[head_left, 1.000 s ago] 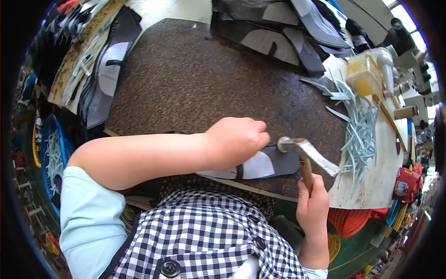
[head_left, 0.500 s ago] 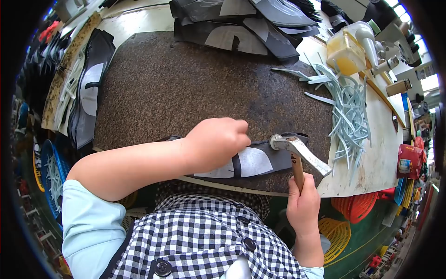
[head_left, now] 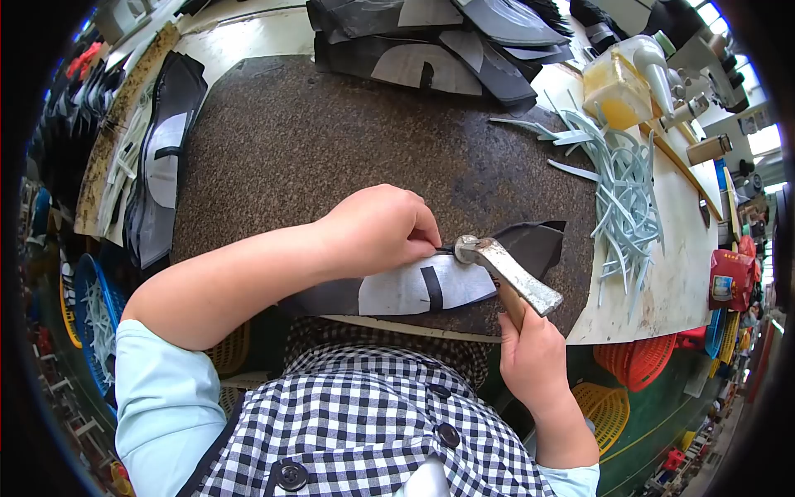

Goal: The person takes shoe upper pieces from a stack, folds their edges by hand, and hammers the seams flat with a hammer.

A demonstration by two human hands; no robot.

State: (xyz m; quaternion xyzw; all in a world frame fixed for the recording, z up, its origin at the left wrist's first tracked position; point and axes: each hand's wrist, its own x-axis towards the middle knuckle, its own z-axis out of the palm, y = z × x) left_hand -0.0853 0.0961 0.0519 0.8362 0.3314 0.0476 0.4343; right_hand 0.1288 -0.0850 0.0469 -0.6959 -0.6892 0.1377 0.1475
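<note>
A black shoe-upper piece with a silver-grey patch [head_left: 396, 288] lies along the near edge of the dark, rough work mat [head_left: 331, 149]. The fingers of my left hand [head_left: 385, 225] pinch the piece's upper edge. In my right hand [head_left: 532, 356] is a hammer [head_left: 515, 277], gripped by its wooden handle. Its round metal face rests on or just over that same edge, right beside my left fingertips; whether it touches, I cannot tell. The piece's right end stands up a little behind the hammer head.
Pale blue strips [head_left: 625, 211] lie heaped right of the mat, with a clear tub of yellowish stuff [head_left: 617, 87] behind them. Stacks of similar black pieces lie at the back [head_left: 422, 62] and left [head_left: 161, 157]. Red [head_left: 636, 360] and yellow baskets [head_left: 607, 414] stand below the table's right edge.
The hammer head has moved left along the edge, closer to my left fingers. My left hand has risen slightly, and the piece's right end has lifted and shows more black.
</note>
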